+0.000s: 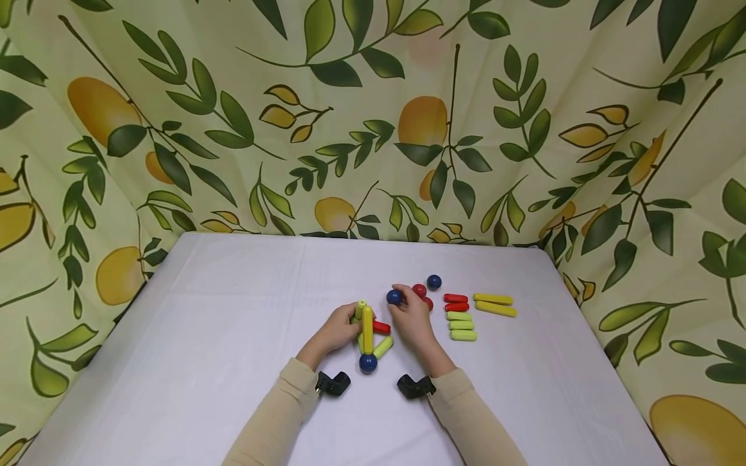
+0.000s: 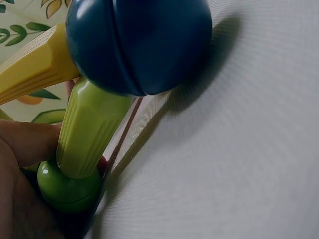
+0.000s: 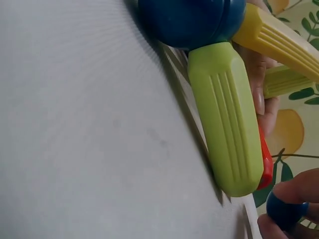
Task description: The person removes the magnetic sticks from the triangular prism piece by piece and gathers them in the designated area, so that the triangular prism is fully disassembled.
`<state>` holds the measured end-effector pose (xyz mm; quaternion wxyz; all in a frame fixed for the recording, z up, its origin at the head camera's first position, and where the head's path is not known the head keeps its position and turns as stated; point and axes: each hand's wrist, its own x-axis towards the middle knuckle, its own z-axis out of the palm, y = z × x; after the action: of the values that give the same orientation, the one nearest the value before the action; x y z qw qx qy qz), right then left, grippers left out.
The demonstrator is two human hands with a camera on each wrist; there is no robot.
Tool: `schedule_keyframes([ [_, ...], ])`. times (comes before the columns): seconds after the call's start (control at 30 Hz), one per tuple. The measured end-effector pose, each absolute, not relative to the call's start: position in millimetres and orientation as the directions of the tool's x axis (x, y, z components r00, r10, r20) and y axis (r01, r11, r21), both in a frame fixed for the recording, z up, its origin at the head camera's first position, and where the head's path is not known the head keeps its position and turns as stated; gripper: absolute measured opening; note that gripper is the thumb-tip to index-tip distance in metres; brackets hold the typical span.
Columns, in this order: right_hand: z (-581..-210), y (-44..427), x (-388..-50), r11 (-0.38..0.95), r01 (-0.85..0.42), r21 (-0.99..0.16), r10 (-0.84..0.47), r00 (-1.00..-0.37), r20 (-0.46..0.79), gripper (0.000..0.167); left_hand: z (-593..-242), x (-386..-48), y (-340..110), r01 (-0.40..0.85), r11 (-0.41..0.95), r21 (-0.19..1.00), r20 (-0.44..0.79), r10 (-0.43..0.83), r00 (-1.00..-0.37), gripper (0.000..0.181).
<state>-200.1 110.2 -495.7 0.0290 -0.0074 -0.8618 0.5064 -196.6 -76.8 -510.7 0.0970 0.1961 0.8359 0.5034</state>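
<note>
Blue ball was pinched by right hand fingers. Left hand fingers gripped the rod assembly near its green ball.

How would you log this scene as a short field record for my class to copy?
Left grip: holds the rod-and-ball frame
Right grip: pinches a blue ball
Frame's near ball: blue, joined to a yellow rod and two green rods
Loose balls: one blue, two red
Loose rods: two red, three green, two yellow
</note>
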Motion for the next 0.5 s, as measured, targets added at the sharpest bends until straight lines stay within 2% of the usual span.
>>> schedule_keyframes([
  [0.3,-501.0,105.7,-208.0,0.618,-0.034,-0.785,0.048,-0.996,0.080,0.041,-512.7,-197.6,-77.2,0.232,0.403,0.885,0.047,0.418,-0.907,0.020],
  [0.5,-501.3,104.6,-208.1,0.659,-0.040,-0.751,0.042,-0.995,0.090,0.045,-512.5,-197.4,-76.6,0.236,0.415,0.878,0.048,0.415,-0.909,0.019],
])
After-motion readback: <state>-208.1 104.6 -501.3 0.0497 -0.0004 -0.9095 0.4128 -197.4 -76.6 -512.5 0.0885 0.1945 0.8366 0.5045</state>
